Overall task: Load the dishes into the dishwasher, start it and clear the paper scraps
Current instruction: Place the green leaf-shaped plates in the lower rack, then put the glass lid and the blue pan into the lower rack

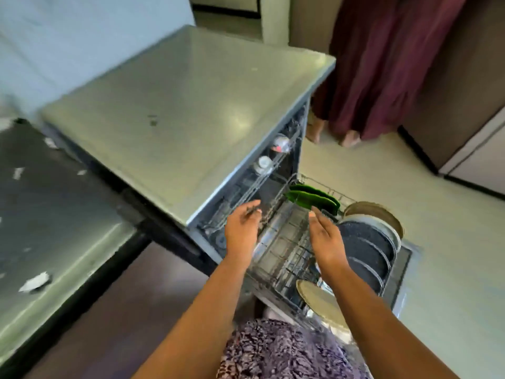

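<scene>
Kitchen floor lies beneath a pulled-out rack (284, 250); both arms reach over it, left hand (241, 228) and right hand (325, 239) spread, holding nothing.

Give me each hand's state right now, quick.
Left hand: open, holding nothing.
Right hand: open, holding nothing.

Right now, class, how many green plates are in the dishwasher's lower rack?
2. Both stand at the far end of the rack: one green plate at the back, the other just in front. More may be hidden.
</scene>
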